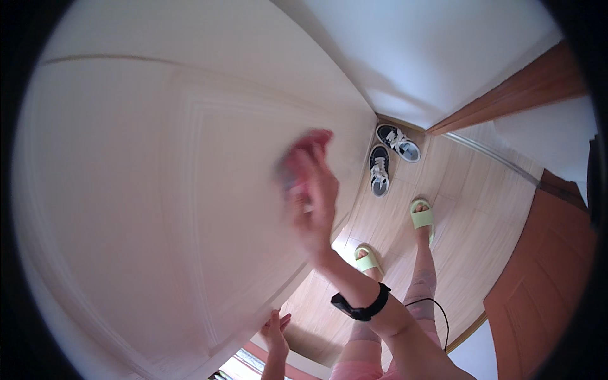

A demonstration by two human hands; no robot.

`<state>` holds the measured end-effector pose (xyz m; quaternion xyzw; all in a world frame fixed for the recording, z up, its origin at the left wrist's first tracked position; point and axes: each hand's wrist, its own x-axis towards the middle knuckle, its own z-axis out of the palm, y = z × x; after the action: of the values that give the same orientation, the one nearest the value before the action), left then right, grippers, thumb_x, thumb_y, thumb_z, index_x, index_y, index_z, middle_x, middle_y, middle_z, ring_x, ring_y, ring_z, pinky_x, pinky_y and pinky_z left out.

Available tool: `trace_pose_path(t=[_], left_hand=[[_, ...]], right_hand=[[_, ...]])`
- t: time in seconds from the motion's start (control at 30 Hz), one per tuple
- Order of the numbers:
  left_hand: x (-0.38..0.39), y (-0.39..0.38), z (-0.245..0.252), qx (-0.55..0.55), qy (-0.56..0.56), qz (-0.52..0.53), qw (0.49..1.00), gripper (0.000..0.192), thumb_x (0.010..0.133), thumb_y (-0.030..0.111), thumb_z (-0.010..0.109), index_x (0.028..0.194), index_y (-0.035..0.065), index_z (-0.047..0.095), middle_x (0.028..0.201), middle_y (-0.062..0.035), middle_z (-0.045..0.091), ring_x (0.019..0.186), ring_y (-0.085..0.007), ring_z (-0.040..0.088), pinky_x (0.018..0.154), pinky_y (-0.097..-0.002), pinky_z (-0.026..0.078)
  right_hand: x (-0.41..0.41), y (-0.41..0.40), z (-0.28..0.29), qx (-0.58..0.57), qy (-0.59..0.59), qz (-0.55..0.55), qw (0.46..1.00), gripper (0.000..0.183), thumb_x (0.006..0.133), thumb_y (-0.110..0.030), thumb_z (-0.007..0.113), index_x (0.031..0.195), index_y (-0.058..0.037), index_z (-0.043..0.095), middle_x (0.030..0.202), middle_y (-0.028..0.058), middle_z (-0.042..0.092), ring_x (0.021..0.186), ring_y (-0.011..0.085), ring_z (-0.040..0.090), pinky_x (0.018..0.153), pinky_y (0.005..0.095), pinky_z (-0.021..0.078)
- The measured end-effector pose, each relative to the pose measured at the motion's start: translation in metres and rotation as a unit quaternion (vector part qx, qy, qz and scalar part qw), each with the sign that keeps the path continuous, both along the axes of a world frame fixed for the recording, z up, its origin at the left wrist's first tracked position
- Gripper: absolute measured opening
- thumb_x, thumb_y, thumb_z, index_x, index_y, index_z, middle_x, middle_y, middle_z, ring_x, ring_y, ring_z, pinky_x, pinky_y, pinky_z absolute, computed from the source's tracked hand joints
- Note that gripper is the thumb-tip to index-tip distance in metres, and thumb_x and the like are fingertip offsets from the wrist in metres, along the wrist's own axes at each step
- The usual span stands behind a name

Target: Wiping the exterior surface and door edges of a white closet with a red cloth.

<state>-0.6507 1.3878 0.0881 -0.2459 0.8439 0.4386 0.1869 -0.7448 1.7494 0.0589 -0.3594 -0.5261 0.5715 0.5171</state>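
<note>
A white panelled door (237, 142) fills the left side of the view. My right hand (316, 204), with a black band on the wrist, presses a red cloth (304, 156) to the door's face. Hand and cloth are blurred, and a greyish patch shows at the cloth's left side. Lower down, my left hand (275, 332) is at the door's edge, its fingers around that edge.
Dark lace-up sneakers (380, 171) stand on the light wood floor (456, 190) by the wall. My feet wear pale green slides (422, 218). A reddish-brown door (536, 285) is at the right. A thin black cable (446, 318) hangs by my leg.
</note>
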Motion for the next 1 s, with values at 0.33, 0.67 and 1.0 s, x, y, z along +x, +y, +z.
trace_pose_path(t=[0.33, 0.67, 1.0], left_hand=[[0.001, 0.165, 0.047, -0.184, 0.29, -0.5, 0.795, 0.028, 0.077, -0.003, 0.072, 0.103, -0.0013, 0.063, 0.112, -0.0216, 0.068, 0.103, -0.0363, 0.068, 0.088, -0.0441, 0.057], [-0.024, 0.173, 0.062, -0.37, 0.418, -0.56, 0.612, 0.024, 0.085, 0.008, 0.066, 0.108, 0.0021, 0.064, 0.136, -0.0267, 0.054, 0.136, -0.0451, 0.044, 0.11, -0.0579, 0.041], [-0.011, 0.194, 0.031, -0.313, 0.346, -0.546, 0.696, 0.028, 0.082, 0.009, 0.068, 0.109, 0.0041, 0.072, 0.147, -0.0248, 0.047, 0.144, -0.0419, 0.037, 0.119, -0.0586, 0.023]], right_hand=[[-0.018, 0.055, -0.057, 0.185, -0.006, 0.005, 0.983, 0.041, 0.084, -0.022, 0.073, 0.123, -0.0143, 0.067, 0.142, 0.0124, 0.054, 0.125, 0.0334, 0.052, 0.102, 0.0459, 0.0397], [-0.012, 0.06, -0.184, -0.225, 0.009, -0.001, 0.974, 0.035, 0.1, -0.008, 0.057, 0.134, 0.0001, 0.056, 0.12, 0.0128, 0.064, 0.105, 0.0229, 0.062, 0.09, 0.0324, 0.0505], [-0.033, 0.113, 0.099, 0.225, 0.121, 0.016, 0.967, 0.061, 0.068, -0.026, 0.085, 0.125, -0.0311, 0.065, 0.151, 0.011, 0.045, 0.138, 0.0473, 0.036, 0.105, 0.0656, 0.0321]])
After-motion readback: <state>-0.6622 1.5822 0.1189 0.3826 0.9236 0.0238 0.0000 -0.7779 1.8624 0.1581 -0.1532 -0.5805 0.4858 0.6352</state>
